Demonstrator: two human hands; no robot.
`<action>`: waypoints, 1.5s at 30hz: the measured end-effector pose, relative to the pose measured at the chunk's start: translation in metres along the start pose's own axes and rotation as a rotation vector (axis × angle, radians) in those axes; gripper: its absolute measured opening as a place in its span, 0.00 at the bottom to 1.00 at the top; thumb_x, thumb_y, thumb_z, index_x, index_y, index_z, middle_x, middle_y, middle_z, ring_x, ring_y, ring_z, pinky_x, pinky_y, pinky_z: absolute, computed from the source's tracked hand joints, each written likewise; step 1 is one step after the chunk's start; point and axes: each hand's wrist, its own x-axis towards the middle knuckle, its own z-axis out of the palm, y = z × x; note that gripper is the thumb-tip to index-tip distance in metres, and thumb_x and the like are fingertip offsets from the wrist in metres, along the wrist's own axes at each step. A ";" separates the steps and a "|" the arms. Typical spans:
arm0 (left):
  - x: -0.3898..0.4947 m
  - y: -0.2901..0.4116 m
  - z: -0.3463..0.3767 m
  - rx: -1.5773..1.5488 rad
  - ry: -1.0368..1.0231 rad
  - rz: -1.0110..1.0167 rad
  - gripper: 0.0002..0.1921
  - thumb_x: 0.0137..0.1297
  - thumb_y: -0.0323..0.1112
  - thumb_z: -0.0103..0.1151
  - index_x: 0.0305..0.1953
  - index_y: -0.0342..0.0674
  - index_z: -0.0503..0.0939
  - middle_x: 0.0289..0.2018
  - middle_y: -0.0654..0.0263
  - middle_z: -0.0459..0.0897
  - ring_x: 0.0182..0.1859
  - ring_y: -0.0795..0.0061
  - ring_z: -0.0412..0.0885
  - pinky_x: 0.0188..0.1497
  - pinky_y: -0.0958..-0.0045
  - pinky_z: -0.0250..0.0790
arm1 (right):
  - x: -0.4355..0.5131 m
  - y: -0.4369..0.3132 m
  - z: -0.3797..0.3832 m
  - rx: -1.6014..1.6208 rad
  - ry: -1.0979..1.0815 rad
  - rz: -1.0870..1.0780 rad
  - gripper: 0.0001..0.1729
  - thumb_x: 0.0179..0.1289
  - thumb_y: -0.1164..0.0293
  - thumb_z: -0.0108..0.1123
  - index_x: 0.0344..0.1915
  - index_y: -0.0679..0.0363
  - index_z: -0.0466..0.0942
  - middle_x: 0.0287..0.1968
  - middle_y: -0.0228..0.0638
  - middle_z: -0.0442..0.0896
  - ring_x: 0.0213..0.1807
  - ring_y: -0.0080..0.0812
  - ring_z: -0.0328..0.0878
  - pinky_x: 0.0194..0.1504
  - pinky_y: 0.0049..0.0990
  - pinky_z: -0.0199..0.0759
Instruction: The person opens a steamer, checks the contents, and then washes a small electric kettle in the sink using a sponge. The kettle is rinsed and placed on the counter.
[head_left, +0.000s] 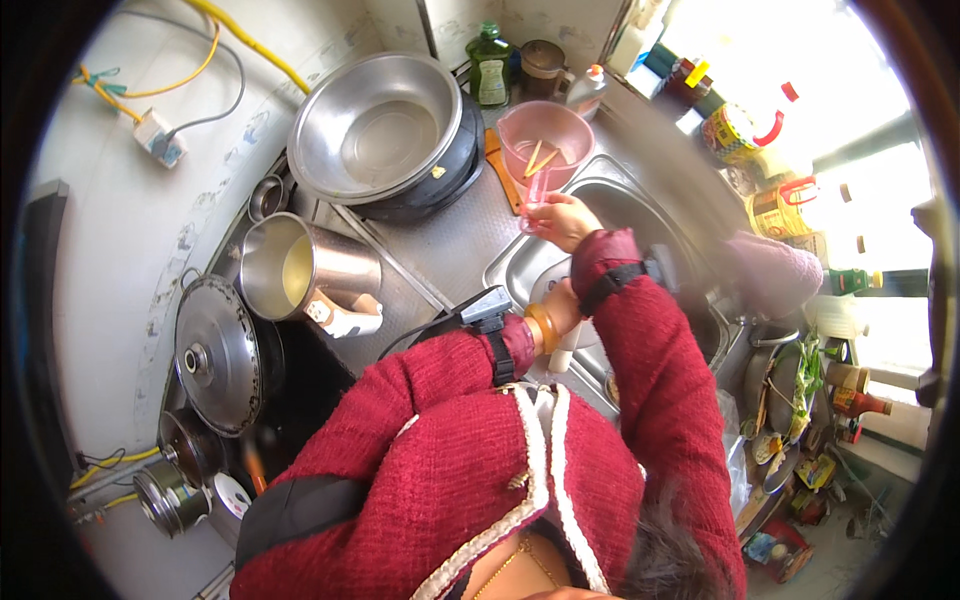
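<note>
My right hand (564, 220) grips a translucent pink plastic utensil (534, 196) beside the near rim of a pink plastic bowl (545, 129). Its exact kind is unclear. Two short wooden sticks (536, 160) show inside that bowl. Over the stainless steel sink (517, 264), my left hand (559, 306) is partly covered by my right forearm. Near its fingers is a pale rounded dish (553, 279), but whether the hand holds it cannot be seen. A wooden-handled implement (501, 169) lies on the steel counter left of the pink bowl.
Metal basins (379, 127) stand at the back left. Nearer are a steel pot with yellowish contents (341, 262) and a lidded wok (221, 356). A green detergent bottle (489, 66) stands behind. Jars and bottles line the window ledge; a pink cloth (776, 274) hangs at right.
</note>
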 end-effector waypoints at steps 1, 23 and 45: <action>0.006 0.003 0.003 -0.082 0.012 -0.100 0.12 0.62 0.39 0.49 0.37 0.35 0.75 0.26 0.61 0.80 0.28 0.72 0.77 0.30 0.72 0.68 | -0.007 -0.004 -0.005 0.027 -0.011 -0.015 0.21 0.50 0.82 0.61 0.46 0.72 0.68 0.38 0.44 0.78 0.36 0.33 0.76 0.39 0.29 0.72; -0.006 -0.025 0.004 -0.472 0.013 -0.082 0.08 0.60 0.33 0.54 0.38 0.37 0.74 0.28 0.66 0.76 0.30 0.76 0.74 0.31 0.74 0.67 | -0.064 -0.040 0.151 -0.260 -0.493 -0.144 0.18 0.57 0.75 0.57 0.46 0.73 0.71 0.38 0.44 0.79 0.35 0.27 0.76 0.38 0.23 0.71; -0.003 0.025 -0.032 -0.549 0.182 -0.132 0.06 0.57 0.26 0.54 0.36 0.39 0.71 0.14 0.79 0.60 0.14 0.90 0.56 0.19 0.82 0.59 | -0.175 0.027 -0.207 -1.374 1.243 -0.556 0.27 0.48 0.63 0.63 0.46 0.66 0.70 0.47 0.54 0.73 0.49 0.51 0.70 0.50 0.42 0.63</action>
